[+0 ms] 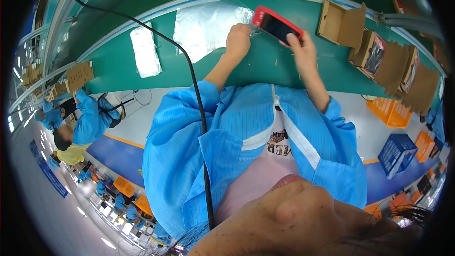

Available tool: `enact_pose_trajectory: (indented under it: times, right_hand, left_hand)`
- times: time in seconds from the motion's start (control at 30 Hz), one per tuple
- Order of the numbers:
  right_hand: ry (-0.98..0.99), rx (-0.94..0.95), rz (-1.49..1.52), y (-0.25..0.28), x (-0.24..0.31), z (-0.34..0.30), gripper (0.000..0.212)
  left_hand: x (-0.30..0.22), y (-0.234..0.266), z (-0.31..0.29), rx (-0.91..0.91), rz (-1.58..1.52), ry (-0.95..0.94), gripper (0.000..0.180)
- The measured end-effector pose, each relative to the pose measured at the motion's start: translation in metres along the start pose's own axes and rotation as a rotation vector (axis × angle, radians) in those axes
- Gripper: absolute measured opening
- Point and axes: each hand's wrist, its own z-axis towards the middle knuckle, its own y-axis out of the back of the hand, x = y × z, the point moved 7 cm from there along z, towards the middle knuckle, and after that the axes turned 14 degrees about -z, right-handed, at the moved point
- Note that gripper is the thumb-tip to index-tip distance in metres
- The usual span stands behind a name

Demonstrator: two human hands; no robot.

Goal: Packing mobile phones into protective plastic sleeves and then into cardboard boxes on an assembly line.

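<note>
The right hand (303, 47) holds the red phone (276, 24); the left hand (238, 40) pinches the clear bag (208, 23). Keep both grips steady.

Just right of the dark-screened, red-cased phone (276, 24) stands an open brown cardboard box (340, 23). Further right runs a row of open brown cartons (398, 66). Left of the phone lie clear plastic bags (204, 26).

Count: one red phone (276, 25), two clear plastic bags (208, 26), upper centre. Open cardboard boxes (342, 22), upper right: about four. Floor crates, right: two orange (391, 111), one blue (397, 154).
</note>
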Motion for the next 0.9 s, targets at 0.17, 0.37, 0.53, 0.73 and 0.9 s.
enact_pose_trajectory:
  times: [0.17,0.37,0.53,0.73,0.9]
  right_hand:
    - [0.374,-0.112,-0.793,-0.022,-0.011,-0.025,0.020]
    - [0.279,0.029,-1.089,-0.032,0.010,-0.023,0.023]
    - [-0.312,0.247,0.186,-0.033,-0.018,-0.020,0.048]
    - [-0.565,0.053,0.474,-0.026,-0.007,-0.027,0.059]
    - [-0.449,0.162,0.589,-0.020,-0.041,-0.012,0.045]
  left_hand:
    - [0.025,0.009,0.001,-0.106,-0.314,0.482,0.011]
    - [-0.053,0.037,0.011,-0.260,0.083,-0.186,0.007]
    - [-0.108,0.040,0.007,-0.123,0.030,-0.524,0.018]
    - [-0.164,0.041,0.010,-0.037,-0.077,-0.655,0.020]
    - [-0.173,0.033,-0.006,0.017,-0.302,-0.679,0.020]
